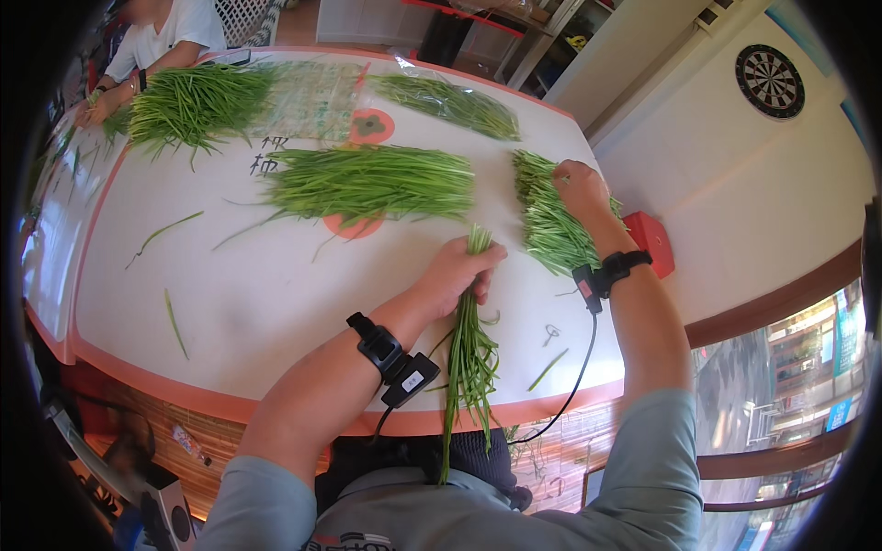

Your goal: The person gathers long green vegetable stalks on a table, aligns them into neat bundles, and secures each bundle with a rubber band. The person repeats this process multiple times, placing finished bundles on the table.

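Observation:
My left hand (468, 272) is closed round a bunch of long green leafy stalks, like garlic chives (472, 358); the pale cut ends point away from me and the leaves hang over the near table edge. My right hand (582, 189) is at the top of a pile of similar stalks (551, 213) at the table's right side. Its fingertips are bent towards the stalks, and whether they pinch any cannot be told. A wider heap of green stalks (379, 182) lies across the middle of the table, beyond my left hand and apart from it.
On the white table with an orange rim (172, 392) are a clear bag of stalks (448, 103), printed plastic bags (310, 100), another leafy heap (200, 103) and loose leaves (176, 324). A co-worker (172, 34) handles stalks at far left. A red box (649, 244) stands beyond the right edge.

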`<state>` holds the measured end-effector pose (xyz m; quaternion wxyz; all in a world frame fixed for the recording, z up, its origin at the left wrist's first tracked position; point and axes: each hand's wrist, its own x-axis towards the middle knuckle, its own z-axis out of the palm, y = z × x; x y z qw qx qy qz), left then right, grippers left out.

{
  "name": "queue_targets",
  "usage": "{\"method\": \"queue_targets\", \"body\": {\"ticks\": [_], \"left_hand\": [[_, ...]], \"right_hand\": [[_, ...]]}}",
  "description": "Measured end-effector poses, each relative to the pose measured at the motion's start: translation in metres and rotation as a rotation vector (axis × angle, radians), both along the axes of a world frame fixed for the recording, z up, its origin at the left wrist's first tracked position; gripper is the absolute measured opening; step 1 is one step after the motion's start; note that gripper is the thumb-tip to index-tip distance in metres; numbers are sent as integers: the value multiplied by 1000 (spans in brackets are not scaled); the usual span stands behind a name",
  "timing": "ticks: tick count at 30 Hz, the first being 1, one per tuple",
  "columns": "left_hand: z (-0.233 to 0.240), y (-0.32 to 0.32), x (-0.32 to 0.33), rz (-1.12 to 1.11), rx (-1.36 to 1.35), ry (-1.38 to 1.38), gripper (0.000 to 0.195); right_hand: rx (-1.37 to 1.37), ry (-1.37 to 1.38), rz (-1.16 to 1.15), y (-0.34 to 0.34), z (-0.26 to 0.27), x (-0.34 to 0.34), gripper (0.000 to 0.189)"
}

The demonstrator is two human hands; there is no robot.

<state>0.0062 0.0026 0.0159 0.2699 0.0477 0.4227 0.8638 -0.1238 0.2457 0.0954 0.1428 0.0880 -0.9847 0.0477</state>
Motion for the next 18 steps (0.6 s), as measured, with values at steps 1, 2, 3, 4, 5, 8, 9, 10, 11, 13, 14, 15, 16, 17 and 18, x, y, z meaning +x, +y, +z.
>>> {"method": "queue_targets", "body": {"ticks": [1,2,3,4,5,8,9,10,11,13,14,15,16,17,18], "left_hand": [[0,1,0,0,-1,2,21],[0,1,1,5,-6,-7,21],[0,0,1,10,-10,-13,22],[1,0,1,15,-14,-20,23],[1,1,1,6,-12,-13,23],[-1,0,0,-6,-9,-13,24],[1,0,0,-13,-4,-20,26],[2,0,0,-22,1,-28,27],[2,0,1,-23,1,-33,28],[2,-3,1,-19,4,-44,30],[1,-3,0,-34,-6,-31,31],[1,-3,0,-38,-1,-30,31],[2,-3,0,-41,4,-30,32],[2,-2,0,-43,8,-30,32],[1,-2,1,-34,28,-22,33]], "right_hand": [[-42,20,-4,3,4,0,17],[-84,41,-9,6,7,1,16],[-124,66,8,10,11,1,15],[-164,92,24,15,14,1,15],[-204,117,40,20,18,2,14],[-295,163,49,29,37,7,16],[-295,201,57,35,47,8,17],[-294,238,64,40,58,8,18],[-292,275,70,46,67,10,19],[-391,352,70,43,92,21,20],[-424,399,71,48,104,25,20],[-459,447,75,51,115,29,20],[-493,469,75,56,125,34,20],[-526,492,75,60,135,39,20],[-564,515,78,61,142,43,19]]}}
